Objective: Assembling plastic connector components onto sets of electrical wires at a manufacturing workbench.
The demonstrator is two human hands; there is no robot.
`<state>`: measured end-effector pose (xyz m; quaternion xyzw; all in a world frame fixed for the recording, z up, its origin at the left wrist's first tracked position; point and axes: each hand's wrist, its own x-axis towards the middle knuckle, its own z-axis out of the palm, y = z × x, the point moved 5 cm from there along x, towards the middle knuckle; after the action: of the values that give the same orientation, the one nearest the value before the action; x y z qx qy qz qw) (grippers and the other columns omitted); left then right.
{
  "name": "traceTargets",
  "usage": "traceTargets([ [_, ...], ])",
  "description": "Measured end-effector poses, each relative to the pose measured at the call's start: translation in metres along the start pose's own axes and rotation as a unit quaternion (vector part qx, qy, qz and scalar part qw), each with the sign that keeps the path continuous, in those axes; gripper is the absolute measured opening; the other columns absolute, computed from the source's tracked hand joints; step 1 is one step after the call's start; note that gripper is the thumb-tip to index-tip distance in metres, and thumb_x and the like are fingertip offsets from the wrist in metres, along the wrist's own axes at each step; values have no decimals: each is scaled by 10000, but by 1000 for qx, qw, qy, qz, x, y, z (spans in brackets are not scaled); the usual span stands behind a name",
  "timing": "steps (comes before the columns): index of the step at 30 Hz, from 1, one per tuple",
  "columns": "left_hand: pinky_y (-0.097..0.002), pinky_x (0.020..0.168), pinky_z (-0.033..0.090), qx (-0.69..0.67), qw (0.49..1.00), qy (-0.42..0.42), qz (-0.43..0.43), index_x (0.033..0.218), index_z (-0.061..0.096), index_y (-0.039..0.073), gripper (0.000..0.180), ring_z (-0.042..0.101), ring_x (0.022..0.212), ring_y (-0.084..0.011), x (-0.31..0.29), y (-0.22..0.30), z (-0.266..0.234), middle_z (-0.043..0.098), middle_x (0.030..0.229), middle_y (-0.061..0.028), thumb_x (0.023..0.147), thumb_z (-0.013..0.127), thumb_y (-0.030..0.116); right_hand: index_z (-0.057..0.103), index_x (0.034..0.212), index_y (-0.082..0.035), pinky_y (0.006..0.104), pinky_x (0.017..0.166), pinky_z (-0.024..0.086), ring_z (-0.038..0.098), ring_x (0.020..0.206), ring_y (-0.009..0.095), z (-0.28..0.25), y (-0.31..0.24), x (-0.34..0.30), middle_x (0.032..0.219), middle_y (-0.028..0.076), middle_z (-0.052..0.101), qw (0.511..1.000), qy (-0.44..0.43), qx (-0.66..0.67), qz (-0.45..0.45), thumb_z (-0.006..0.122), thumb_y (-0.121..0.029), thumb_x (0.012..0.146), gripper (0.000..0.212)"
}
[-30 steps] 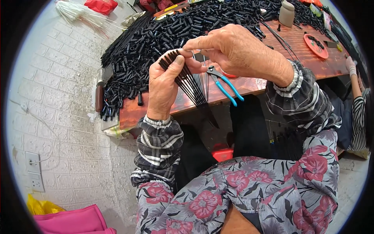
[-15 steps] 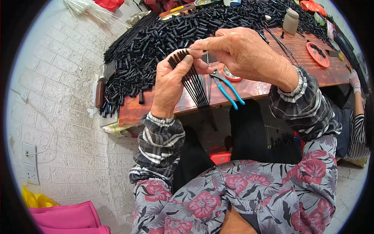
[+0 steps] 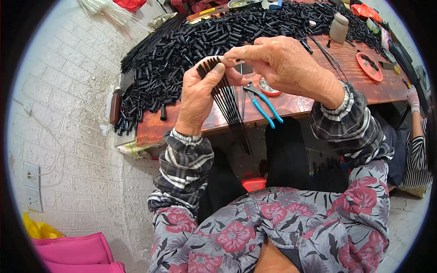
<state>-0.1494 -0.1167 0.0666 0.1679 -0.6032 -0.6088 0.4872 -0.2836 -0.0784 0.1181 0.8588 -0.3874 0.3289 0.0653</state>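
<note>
My left hand (image 3: 195,100) is closed around a fanned bundle of thin black rods (image 3: 232,113), thumb laid across them near their thicker upper ends. The rods' long lower ends hang down past the table's front edge. My right hand (image 3: 291,68) is bent over from the right, its index fingertip meeting the left fingers beside the rods' upper ends. Its other fingers are curled, and whatever they pinch is hidden. Just below it on the table lie blue-handled pliers (image 3: 266,105) and a small red dish (image 3: 276,94) of tiny silvery pieces.
A big heap of short black tubes (image 3: 218,34) covers the back and left of the wooden table (image 3: 300,107). At the right stand a grey bottle (image 3: 338,28) and a red plate (image 3: 374,76) with small black parts. A co-worker's gloved hand (image 3: 413,98) is at the far right.
Both hands keep nearly the same hold and pose. The view has shifted slightly, so the table and pliers appear a little further left.
</note>
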Motion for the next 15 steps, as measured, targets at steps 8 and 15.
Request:
traceTargets([
  [8, -320, 700, 511, 3, 1000, -4, -7, 956, 539, -51, 218, 613, 706, -205, 1, 1, 1, 601, 751, -112, 883, 438, 128, 580, 1030, -216, 346, 499, 398, 504, 561, 253, -2, -3, 0, 611, 91, 472, 999, -7, -37, -1, 536, -16, 693, 394],
  [15, -305, 696, 509, 18, 1000, 0, -8, 951, 538, -44, 210, 614, 716, -200, 4, -2, 3, 601, 760, -97, 885, 434, 126, 618, 922, -207, 346, 485, 406, 510, 575, 244, -10, 1, 0, 673, 73, 442, 982, 115, -130, -77, 551, -38, 711, 278],
])
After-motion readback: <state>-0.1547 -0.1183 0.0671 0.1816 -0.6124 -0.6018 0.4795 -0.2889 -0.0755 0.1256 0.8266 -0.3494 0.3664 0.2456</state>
